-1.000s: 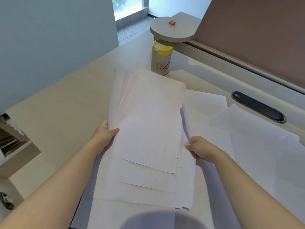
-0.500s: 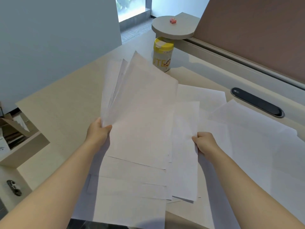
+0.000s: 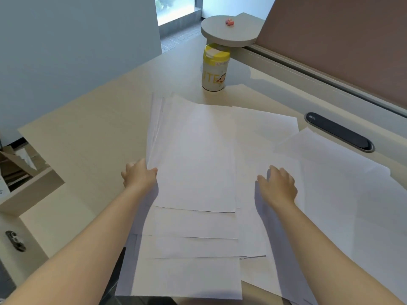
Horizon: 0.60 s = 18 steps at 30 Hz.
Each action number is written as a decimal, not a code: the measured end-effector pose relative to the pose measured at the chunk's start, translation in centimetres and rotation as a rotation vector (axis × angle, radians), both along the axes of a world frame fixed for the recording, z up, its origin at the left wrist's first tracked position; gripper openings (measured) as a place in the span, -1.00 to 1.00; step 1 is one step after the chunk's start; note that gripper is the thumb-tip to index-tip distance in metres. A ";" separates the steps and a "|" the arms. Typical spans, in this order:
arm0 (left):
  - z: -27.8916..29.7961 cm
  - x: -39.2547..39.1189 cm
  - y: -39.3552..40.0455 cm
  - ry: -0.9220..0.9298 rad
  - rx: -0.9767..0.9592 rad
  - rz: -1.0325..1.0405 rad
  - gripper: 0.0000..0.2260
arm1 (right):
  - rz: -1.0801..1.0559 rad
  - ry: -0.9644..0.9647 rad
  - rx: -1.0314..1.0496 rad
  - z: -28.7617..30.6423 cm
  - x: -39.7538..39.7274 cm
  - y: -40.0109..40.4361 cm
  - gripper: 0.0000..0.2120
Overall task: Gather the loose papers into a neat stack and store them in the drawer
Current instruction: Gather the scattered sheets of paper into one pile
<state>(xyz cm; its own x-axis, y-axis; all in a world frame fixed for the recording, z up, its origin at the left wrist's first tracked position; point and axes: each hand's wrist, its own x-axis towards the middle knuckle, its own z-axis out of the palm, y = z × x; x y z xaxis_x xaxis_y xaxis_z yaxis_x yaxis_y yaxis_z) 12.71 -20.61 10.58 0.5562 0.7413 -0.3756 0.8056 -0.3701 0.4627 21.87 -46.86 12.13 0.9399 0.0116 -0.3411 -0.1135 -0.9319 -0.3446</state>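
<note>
A pale beige surface (image 3: pixel 88 137) fills the head view, running away toward a grey-blue wall on the left and a brown partition on the far right, with a yellow-lidded canister (image 3: pixel 214 68) standing at the far middle under a round grey shelf (image 3: pixel 229 33) and a dark oval cable port (image 3: pixel 340 132) set into the surface at the right. The loose papers lie in two groups: a rough fanned pile (image 3: pixel 193 155) in the middle, its long axis running near to far and its near edges stepped out of line, and several loose sheets (image 3: pixel 343 186) spread to the right of it, overlapping at angles. The left hand (image 3: pixel 138 176) pinches the left edge of the pile, fingers curled on the sheets. The right hand (image 3: pixel 278 186) is spread with straight fingers, holding nothing, lying flat on the sheets between the pile and the right-hand spread. The scattered sheets lie right of both hands, so the right hand is the nearer one to draw them leftward onto the pile. No drawer can be made out with certainty.
</note>
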 end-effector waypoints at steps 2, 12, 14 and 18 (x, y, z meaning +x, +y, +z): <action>0.3 0.3 -0.5 -0.105 -0.045 -0.008 -0.69 | 0.045 0.141 -0.088 -0.3 -0.4 -1.0 -0.39; 0.7 3.3 -5.0 -0.331 -0.268 -0.109 -0.76 | -0.003 0.272 0.555 -0.5 0.6 -0.8 -0.35; 0.6 3.1 -4.8 -0.312 -0.233 -0.096 -0.76 | -0.116 0.107 0.472 -0.4 0.8 -1.7 -0.37; 1.0 2.7 -4.6 -0.293 -0.278 -0.037 -0.74 | -0.358 0.057 0.375 0.2 0.8 -3.3 -0.55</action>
